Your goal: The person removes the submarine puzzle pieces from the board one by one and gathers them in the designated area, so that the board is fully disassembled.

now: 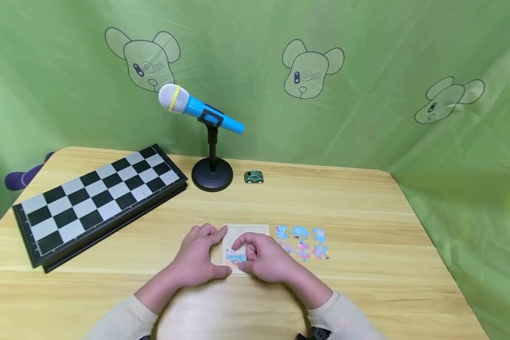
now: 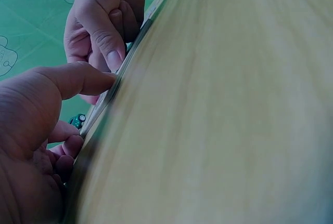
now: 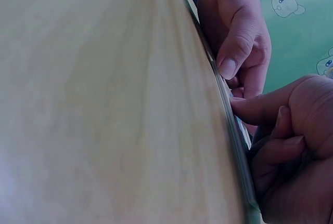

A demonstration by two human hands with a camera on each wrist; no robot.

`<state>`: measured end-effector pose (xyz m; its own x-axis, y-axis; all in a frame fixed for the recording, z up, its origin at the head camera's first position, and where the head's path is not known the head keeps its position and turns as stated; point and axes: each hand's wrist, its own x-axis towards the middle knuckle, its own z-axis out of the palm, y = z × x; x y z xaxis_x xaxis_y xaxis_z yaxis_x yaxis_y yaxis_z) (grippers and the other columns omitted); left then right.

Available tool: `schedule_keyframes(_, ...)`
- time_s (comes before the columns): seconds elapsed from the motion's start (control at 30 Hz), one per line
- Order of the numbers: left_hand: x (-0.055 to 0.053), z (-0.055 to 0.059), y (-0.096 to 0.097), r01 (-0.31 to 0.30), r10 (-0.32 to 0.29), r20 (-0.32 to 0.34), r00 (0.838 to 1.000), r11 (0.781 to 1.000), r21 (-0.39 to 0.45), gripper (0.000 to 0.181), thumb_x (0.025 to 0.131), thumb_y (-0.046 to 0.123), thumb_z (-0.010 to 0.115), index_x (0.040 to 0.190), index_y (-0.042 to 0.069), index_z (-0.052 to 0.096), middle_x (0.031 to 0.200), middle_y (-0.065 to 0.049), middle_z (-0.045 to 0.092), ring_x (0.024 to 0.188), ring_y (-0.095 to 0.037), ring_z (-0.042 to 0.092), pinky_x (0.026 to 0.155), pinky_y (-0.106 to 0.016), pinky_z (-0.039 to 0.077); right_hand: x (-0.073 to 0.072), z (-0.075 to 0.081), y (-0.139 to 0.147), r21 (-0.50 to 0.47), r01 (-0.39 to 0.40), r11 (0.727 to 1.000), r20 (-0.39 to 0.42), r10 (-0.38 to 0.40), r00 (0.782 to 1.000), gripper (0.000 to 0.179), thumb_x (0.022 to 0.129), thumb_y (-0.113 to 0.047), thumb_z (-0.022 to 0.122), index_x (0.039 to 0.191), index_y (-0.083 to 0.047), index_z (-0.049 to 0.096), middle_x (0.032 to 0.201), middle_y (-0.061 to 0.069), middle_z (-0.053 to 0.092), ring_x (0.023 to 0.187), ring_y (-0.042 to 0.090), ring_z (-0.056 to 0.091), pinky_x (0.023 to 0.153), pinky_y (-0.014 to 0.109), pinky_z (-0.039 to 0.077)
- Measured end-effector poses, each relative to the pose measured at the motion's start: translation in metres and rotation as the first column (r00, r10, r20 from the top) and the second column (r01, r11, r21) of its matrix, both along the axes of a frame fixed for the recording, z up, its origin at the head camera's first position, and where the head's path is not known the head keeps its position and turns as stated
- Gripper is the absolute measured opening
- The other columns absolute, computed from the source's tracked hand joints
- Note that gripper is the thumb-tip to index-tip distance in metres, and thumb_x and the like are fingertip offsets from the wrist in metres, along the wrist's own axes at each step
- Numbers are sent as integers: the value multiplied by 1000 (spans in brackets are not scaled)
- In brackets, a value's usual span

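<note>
A small shallow puzzle tray (image 1: 255, 229) lies on the table in front of me, with a blue and orange picture piece (image 1: 234, 259) in its lower left part. My left hand (image 1: 199, 257) holds the tray along its left side, forefinger near the upper corner and thumb at the lower one. My right hand (image 1: 268, 259) reaches over the tray from the right, its fingers curled and its thumb by the lower edge, at a puzzle piece mostly hidden beneath it. Several loose jigsaw pieces (image 1: 302, 246), blue and pink, lie just right of the tray. Both wrist views show the thumbs close together along the tray's edge.
A folded black-and-white chessboard (image 1: 106, 193) lies at the left. Behind the tray a blue toy microphone (image 1: 214, 118) stands on a round black base (image 1: 212, 175), beside a small green toy car (image 1: 253, 177). A green curtain (image 1: 246, 56) hangs behind the wooden table (image 1: 365, 212).
</note>
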<state>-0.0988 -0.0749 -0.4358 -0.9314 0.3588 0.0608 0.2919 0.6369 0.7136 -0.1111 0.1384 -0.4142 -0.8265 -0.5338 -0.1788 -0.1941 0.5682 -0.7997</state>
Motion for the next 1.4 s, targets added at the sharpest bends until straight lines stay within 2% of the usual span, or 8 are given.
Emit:
schedule_keyframes(0.3,0,-1,0,-2,2,-2,1000,1000,2,92,64,30,90,143,2,54,105,7,50,96,-17,41,89,-39,34,1,0,0,-35,11,999,0,-11,1000,32,83,-1,76,106,-15,60,59,-7,39,52,8,38,61,28,39)
schedule_keyframes(0.6,0,-2,0,-1,1,-12,1000,1000,2,92,63,31,91,143,2,54,105,6,49,96,-17,41,89,-39,34,3,0,-1,-42,60,997,-42,-61,997,29,84,-4,77,110,-11,65,60,-5,42,52,8,41,61,30,41)
schedule_keyframes(0.73,0,-2,0,-2,2,-6,1000,1000,0,92,64,30,91,143,2,54,105,6,49,96,-17,41,89,-39,34,3,-3,0,-49,60,997,-35,-61,997,32,82,-6,80,110,-12,66,59,-6,42,51,8,40,62,29,42)
schedule_keyframes(1.0,0,-1,0,-2,2,-5,1000,1000,2,91,64,31,91,143,2,54,106,6,50,97,-17,42,89,-39,35,0,-6,1,24,22,999,-74,-21,997,29,81,-13,82,105,-19,67,56,-7,42,50,7,41,58,28,42)
schedule_keyframes(1.17,0,-2,-1,-3,3,-22,1000,1000,1,91,64,31,91,142,2,55,104,7,49,96,-17,42,88,-39,35,1,-1,0,20,11,1000,-111,-9,994,26,82,-12,81,104,-16,68,56,-9,41,50,6,40,58,27,42)
schedule_keyframes(1.4,0,-1,-1,2,-2,-25,1000,1000,1,92,63,32,91,142,1,54,105,5,49,96,-17,42,88,-39,34,8,13,9,-31,72,997,-115,-75,991,27,81,-10,81,105,-14,68,55,-10,37,49,5,36,64,29,45)
